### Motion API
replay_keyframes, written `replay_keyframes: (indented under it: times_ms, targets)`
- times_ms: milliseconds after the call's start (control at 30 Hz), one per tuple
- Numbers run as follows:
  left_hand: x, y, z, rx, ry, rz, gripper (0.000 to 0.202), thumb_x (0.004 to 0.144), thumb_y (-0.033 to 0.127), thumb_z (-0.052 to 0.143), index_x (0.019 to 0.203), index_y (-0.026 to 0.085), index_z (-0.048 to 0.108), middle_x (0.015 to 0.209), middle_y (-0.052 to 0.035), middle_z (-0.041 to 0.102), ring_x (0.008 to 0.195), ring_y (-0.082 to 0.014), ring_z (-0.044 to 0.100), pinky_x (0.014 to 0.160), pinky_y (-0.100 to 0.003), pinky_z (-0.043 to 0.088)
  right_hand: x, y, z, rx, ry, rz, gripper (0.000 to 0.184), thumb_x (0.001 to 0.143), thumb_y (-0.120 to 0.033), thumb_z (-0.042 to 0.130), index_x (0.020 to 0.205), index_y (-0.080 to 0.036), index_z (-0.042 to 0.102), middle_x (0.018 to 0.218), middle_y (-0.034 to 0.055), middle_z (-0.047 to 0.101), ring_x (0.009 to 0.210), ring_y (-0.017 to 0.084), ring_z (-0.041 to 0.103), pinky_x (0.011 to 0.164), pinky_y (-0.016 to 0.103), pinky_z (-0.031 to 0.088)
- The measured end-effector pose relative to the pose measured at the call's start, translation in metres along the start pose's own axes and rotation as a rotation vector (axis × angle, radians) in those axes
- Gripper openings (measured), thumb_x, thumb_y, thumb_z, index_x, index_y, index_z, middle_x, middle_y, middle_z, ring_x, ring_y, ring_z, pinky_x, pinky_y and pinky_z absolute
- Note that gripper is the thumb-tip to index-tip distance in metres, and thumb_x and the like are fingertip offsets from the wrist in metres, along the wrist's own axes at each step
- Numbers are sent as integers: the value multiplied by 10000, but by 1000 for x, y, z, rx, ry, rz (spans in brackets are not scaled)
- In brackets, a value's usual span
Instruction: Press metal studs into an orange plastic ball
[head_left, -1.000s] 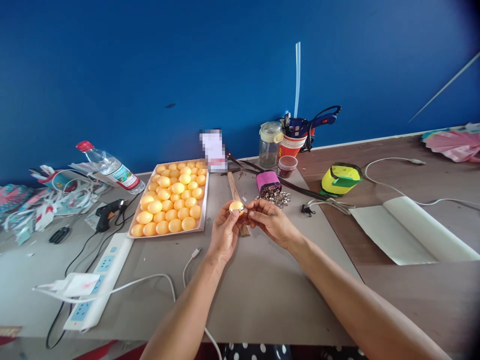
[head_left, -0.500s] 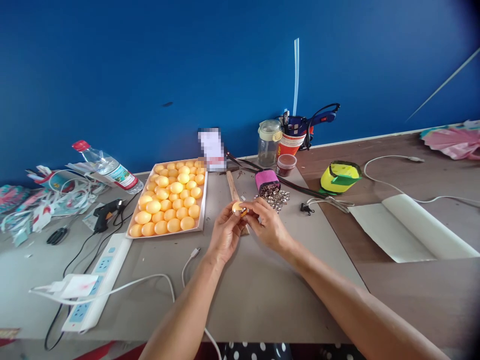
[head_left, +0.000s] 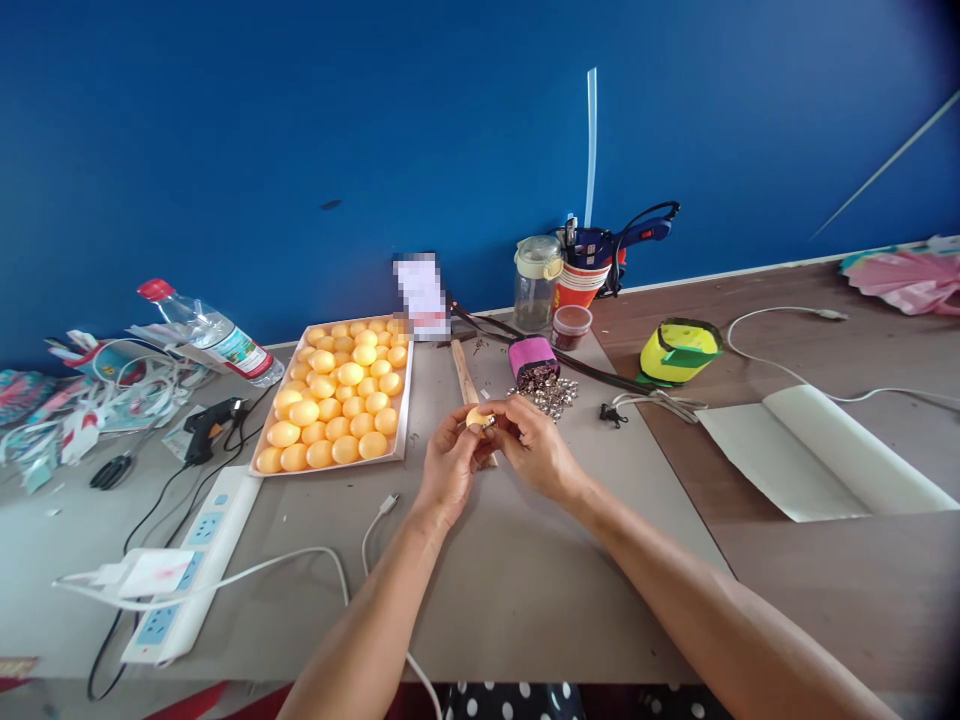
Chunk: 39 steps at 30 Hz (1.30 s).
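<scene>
Between the fingers of my left hand (head_left: 448, 465) is an orange table tennis ball (head_left: 474, 416), partly covered by the fingertips. My right hand (head_left: 541, 455) pinches a small shiny metal piece (head_left: 490, 422) against the ball's right side; its exact shape is too small to tell. Both hands meet in the air over a wooden stick-like handle (head_left: 464, 372) that lies on the table. Just beyond my right hand, a heap of small metal pieces (head_left: 553, 397) spills from a pink container (head_left: 531, 355) tipped on its side. To the left, a shallow box (head_left: 405, 425) holds many orange balls.
A power strip (head_left: 199, 570), glue gun (head_left: 210, 430) and water bottle (head_left: 217, 335) stand or lie at left. Behind are a clear jar (head_left: 534, 290) and a small lidded tub (head_left: 571, 325). A yellow container (head_left: 679, 352) and white paper sheet (head_left: 825, 460) lie right. White cables cross the table.
The ball has turned slightly in my fingers, so more of its orange surface shows beside the metal piece. Both hands stay in nearly the same place; the view has shifted a little.
</scene>
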<state>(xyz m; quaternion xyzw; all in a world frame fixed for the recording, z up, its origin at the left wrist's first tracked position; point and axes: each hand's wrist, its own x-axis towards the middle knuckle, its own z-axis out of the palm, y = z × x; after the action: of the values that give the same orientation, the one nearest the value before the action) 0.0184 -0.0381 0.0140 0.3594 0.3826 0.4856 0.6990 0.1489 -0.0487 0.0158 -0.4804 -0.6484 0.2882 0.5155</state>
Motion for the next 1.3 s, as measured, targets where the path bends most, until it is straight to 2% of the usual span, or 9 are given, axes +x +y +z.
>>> replay_keyframes:
  times_ms: [133,267,500,600,733,833,1033,1300]
  targets:
    - [-1,-1,1,53,1,4,292,768,324,650,1013,173,603,820,-28,671,735,-137,645,680,-252,475,1,0,-1,34,-2,55,236,806,-135,505,981,-226,635,787,14,523,676,135,491,627,261,400]
    - [-2,0,2,-17,-30,6,306,750,316,678,1007,172,596,871,-36,674,778,-134,649,710,-241,476,1,0,-3,72,-17,54,234,805,-133,502,975,-222,636,778,9,511,674,130,482,628,262,392]
    - [-1,0,1,-9,6,1,310,717,274,713,985,168,598,826,-20,670,729,-115,633,725,-251,496,2,0,-4,108,-48,58,226,779,-140,524,957,-215,641,763,7,507,677,131,469,628,267,385]
    - [-1,1,2,-47,-5,19,309,714,278,717,980,166,608,849,-26,678,745,-114,635,746,-261,504,2,-1,-5,193,-60,118,222,780,-164,526,973,-205,628,706,-10,467,642,123,444,606,264,381]
    - [-1,4,2,-121,-34,-29,319,715,308,722,972,155,611,891,-52,684,800,-149,657,793,-303,508,3,1,-5,285,-75,205,231,786,-216,535,1004,-194,607,676,-21,451,627,116,432,586,256,382]
    - [0,5,1,-167,-48,-55,334,716,310,725,988,153,610,897,-56,686,822,-158,662,821,-313,502,2,2,-4,277,-68,185,220,778,-226,552,988,-201,614,717,-11,467,650,120,446,607,265,391]
    - [1,4,-1,-180,-64,-50,307,744,317,704,990,153,620,898,-60,696,805,-146,665,788,-281,506,3,0,-4,268,-62,175,221,780,-215,543,991,-204,611,738,-7,489,679,126,474,647,279,402]
    - [1,2,-2,-148,-109,-50,328,747,378,693,981,158,625,896,-62,678,825,-167,661,738,-276,514,3,-1,-5,213,-68,186,199,750,-161,512,934,-189,584,680,-26,499,607,102,444,588,240,387]
